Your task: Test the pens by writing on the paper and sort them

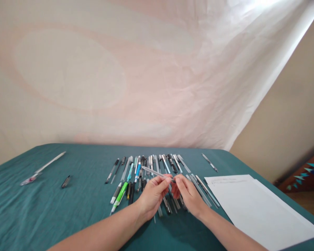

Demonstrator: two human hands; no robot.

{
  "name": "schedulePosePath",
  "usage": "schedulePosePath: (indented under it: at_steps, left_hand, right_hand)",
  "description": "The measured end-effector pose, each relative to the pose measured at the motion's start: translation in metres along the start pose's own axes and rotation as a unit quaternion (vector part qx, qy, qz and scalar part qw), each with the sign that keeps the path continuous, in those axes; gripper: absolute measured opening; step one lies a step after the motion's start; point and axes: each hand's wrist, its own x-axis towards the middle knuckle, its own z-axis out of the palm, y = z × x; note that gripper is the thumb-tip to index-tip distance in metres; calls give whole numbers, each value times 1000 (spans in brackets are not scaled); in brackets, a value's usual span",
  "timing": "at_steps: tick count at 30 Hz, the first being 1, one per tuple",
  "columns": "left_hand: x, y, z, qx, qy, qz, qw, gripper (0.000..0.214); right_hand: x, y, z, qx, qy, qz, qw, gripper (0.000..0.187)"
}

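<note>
Short dark piece [66, 181] at nine o'clock from your hands; green pen [120, 196] nearer. Your left hand [153, 193] pinches a clear pen [154, 172], far end toward ten o'clock; your right hand [187, 191] grips its dark end. White paper [256, 212] just past three.

A rumpled cream-and-pink fabric sheet [151, 80] hangs behind a dark green cloth-covered table [86, 212]. Bright white light [264, 2] glows at the sheet's top right; beyond its slanting edge show a plain beige wall [285, 104] and blurred reddish-brown furniture [290, 178].
</note>
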Motion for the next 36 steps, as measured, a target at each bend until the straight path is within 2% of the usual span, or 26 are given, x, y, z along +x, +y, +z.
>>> schedulePosePath:
  at_steps: [3,6,9,11,16,20,23,27,32,36]
  left_hand:
    - [1,0,-1,-1,7,-2,1000,18]
    - [1,-1,-2,9,-3,-3,1000,21]
    - [1,-1,-3,15,-23,0,1000,22]
    - [1,-1,-3,14,-28,2,1000,22]
    - [1,0,-2,18,8,4,1000,22]
    - [2,-1,-3,25,0,-1,1000,22]
    - [2,-1,-3,21,-4,0,1000,22]
    - [2,3,-2,12,21,13,1000,21]
    - [1,5,-1,13,27,4,1000,23]
    - [1,5,-1,18,21,7,1000,23]
  right_hand:
    - [-1,-1,-1,-78,14,-40,996,20]
    - [-1,0,-1,-132,23,-51,990,23]
    - [-1,3,0,-108,-5,-30,994,34]
    - [-1,3,0,-85,-14,-20,996,34]
    - [-1,-1,-2,-119,33,-48,991,16]
    - [0,0,-2,-164,37,-52,984,24]
    - [1,2,-3,-115,14,-25,993,32]
    - [1,0,-4,-56,6,-30,998,20]
    - [2,-1,-5,-137,23,-70,988,16]
    - [2,1,-4,-159,12,-68,985,22]
